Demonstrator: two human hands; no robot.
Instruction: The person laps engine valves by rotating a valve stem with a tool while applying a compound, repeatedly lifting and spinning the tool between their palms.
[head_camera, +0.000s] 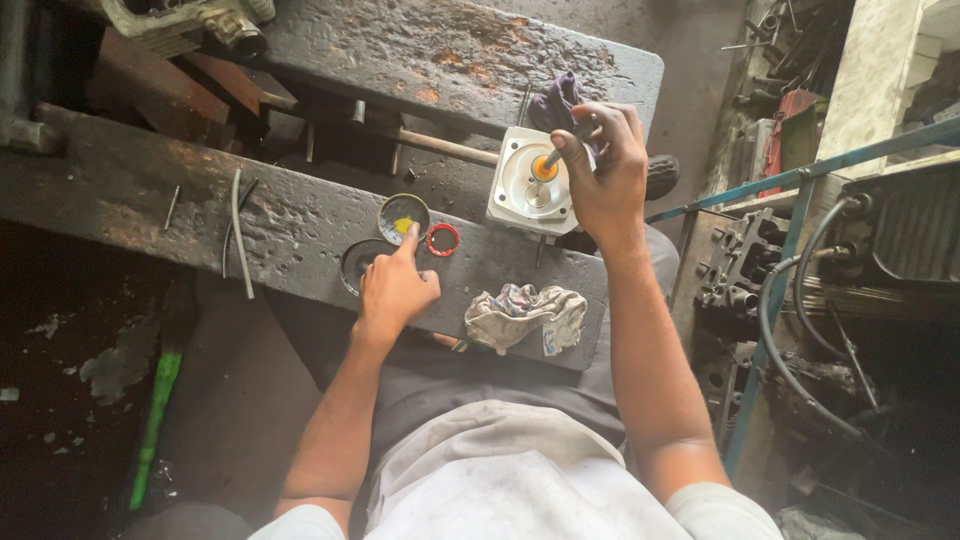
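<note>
Crumpled rag (527, 316), soft and stained, at the worktop's (300, 215) near edge, at 4 o'clock from the left hand (393, 290). Left grip loosely curled, index fingertip dipped in yellow grease inside a small round tin (403, 217). Dark round lid (359, 262) at 7 o'clock of the tin, red ring (443, 239) at 3 o'clock. Farther out: square pale metal housing (532, 182), smooth, orange centre. Right hand (600, 165) grip pinched on a thin tool (566, 143) touching that centre. Worktop steel, pitted, rusty.
</note>
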